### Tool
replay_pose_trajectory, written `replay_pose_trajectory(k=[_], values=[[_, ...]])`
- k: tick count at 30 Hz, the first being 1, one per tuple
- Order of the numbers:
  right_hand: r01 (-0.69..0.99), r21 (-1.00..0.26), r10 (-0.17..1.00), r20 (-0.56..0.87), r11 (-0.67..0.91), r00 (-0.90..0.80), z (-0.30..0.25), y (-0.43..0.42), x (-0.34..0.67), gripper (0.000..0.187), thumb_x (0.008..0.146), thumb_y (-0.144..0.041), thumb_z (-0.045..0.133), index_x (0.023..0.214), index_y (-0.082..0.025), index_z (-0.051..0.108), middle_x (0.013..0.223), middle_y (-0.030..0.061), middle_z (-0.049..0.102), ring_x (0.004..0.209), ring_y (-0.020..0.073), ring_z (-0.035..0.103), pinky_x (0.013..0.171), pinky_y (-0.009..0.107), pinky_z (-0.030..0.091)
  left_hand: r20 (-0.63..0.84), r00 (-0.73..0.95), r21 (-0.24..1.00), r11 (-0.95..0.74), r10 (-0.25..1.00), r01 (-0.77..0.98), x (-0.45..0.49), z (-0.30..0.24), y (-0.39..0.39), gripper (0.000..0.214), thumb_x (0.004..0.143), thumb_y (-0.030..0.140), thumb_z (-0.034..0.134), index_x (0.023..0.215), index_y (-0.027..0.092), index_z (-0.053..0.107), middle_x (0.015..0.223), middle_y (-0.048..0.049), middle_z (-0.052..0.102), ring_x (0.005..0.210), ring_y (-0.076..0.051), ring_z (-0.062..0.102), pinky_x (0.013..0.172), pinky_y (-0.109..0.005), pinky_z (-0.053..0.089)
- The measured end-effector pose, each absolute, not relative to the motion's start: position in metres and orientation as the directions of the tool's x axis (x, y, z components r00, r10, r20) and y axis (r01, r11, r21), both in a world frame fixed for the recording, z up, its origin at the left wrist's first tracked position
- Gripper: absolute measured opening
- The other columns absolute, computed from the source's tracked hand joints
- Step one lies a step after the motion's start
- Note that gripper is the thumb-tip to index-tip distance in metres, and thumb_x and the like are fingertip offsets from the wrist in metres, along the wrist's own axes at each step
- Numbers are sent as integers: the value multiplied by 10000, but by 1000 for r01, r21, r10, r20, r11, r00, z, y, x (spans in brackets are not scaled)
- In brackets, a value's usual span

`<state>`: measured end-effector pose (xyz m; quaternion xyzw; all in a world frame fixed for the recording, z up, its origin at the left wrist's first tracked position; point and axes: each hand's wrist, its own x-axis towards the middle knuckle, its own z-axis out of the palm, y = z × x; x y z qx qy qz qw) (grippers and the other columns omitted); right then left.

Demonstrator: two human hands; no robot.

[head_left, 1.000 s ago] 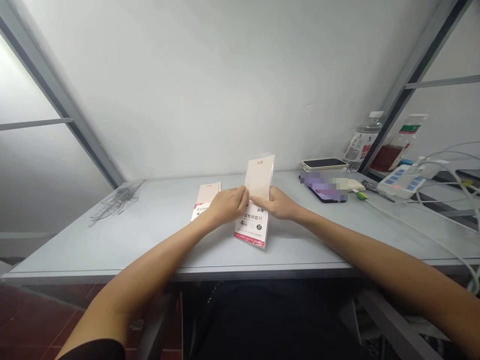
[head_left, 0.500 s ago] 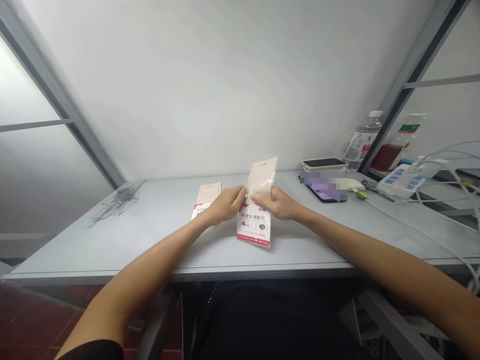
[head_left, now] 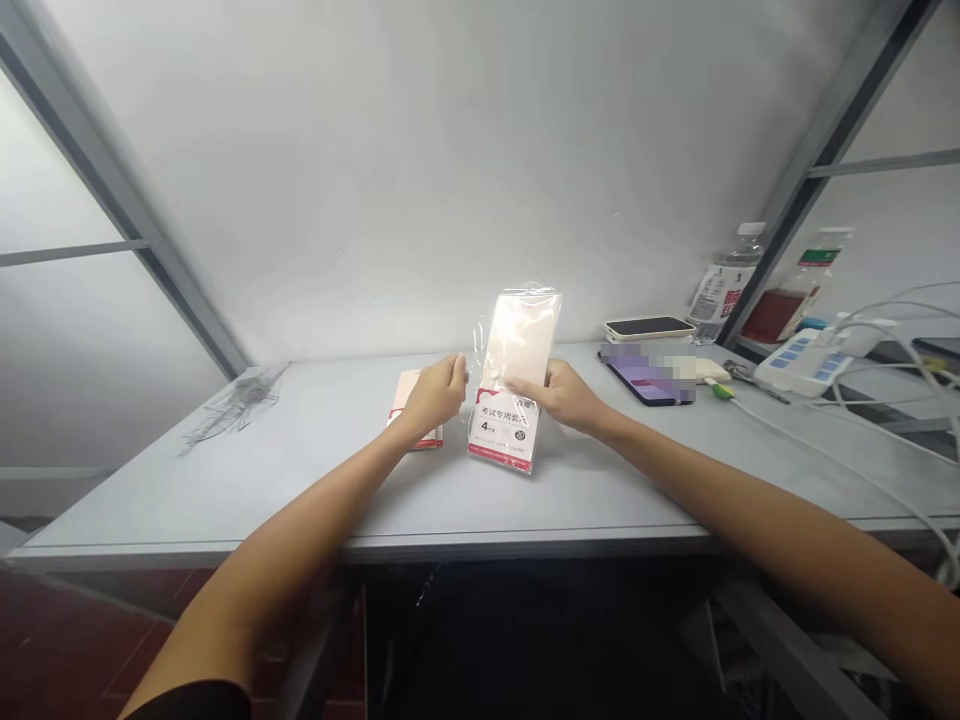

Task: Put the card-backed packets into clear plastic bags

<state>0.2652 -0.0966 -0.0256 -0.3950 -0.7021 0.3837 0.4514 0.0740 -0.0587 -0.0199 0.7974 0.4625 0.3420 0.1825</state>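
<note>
head view: a cream-and-red packet in clear plastic (head_left: 517, 350) stands tilted, pinched in the grip of the right hand (head_left: 561, 393), with the open left hand (head_left: 442, 395) just beside it.

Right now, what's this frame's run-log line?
right hand: holds ruler-set packet | left hand: open, beside it | second packet: on table, by left hand

Clear plastic packet (head_left: 517, 375) of cream card, upright and slightly tilted, white label with red trim along its lower end (printed "4" and "20"); matching packet (head_left: 405, 388) lying flat just to its left, partly hidden.
</note>
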Motion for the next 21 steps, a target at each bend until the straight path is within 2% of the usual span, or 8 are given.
replay_pose_trajectory(k=[3, 5, 6, 8, 10, 14, 17, 21], values=[[169, -906, 902, 336, 388, -269, -25, -95, 267, 334, 773, -412, 601, 958, -138, 643, 933, 95, 695, 836, 230, 651, 668, 310, 521, 314, 332, 622, -457, 889, 636, 71, -24, -55, 349, 899, 422, 239, 701, 200, 422, 637, -4, 554, 479, -116, 488, 507, -264, 367], [130, -921, 903, 321, 368, -284, -25, -94, 268, 336, 767, -413, 606, 950, -133, 641, 933, 100, 696, 823, 228, 657, 672, 316, 524, 348, 329, 630, -479, 878, 611, 72, -25, -55, 238, 881, 394, 310, 825, 206, 445, 740, -4, 585, 503, -107, 508, 517, -262, 385], [116, -929, 906, 308, 353, -289, -26, -94, 267, 339, 766, -417, 606, 944, -130, 640, 930, 103, 696, 819, 229, 659, 674, 320, 525, 392, 323, 633, -508, 861, 584, 73, -25, -56, 180, 863, 362, 353, 904, 211, 442, 822, -10, 595, 534, -101, 522, 530, -259, 397], [100, -941, 916, 286, 324, -281, -26, -94, 267, 353, 760, -425, 611, 948, -127, 641, 932, 105, 696, 823, 230, 659, 684, 327, 526, 466, 325, 650, -568, 823, 505, 75, -24, -58, 199, 814, 276, 418, 1006, 223, 424, 992, -27, 581, 651, -97, 559, 572, -248, 427], [84, -949, 924, 272, 304, -269, -25, -94, 267, 373, 759, -437, 609, 965, -128, 642, 944, 105, 694, 827, 229, 659, 691, 329, 524, 447, 362, 723, -569, 818, 391, 77, -21, -60, 206, 777, 218, 424, 979, 210, 457, 1046, -37, 570, 775, -111, 573, 613, -244, 457], [75, -960, 934, 243, 270, -261, -25, -94, 269, 382, 763, -476, 596, 899, -124, 652, 872, 93, 702, 751, 216, 663, 653, 316, 519, 296, 488, 903, -408, 821, 137, 79, -15, -60, 190, 803, 312, 436, 873, 162, 529, 930, -51, 594, 839, -144, 570, 652, -269, 499], [80, -967, 942, 216, 243, -258, -24, -94, 269, 404, 771, -523, 563, 842, -134, 646, 799, 80, 702, 713, 217, 662, 621, 313, 518, 276, 528, 925, -371, 803, 81, 79, -15, -59, 276, 798, 417, 496, 824, 147, 547, 860, -40, 591, 788, -129, 569, 689, -274, 499], [117, -957, 944, 235, 267, -231, -22, -94, 269, 407, 783, -548, 537, 811, -154, 634, 781, 66, 695, 702, 201, 653, 614, 301, 511, 327, 459, 915, -397, 826, 63, 79, -15, -58, 307, 781, 451, 525, 747, 147, 537, 814, -26, 583, 761, -112, 561, 702, -258, 489]])
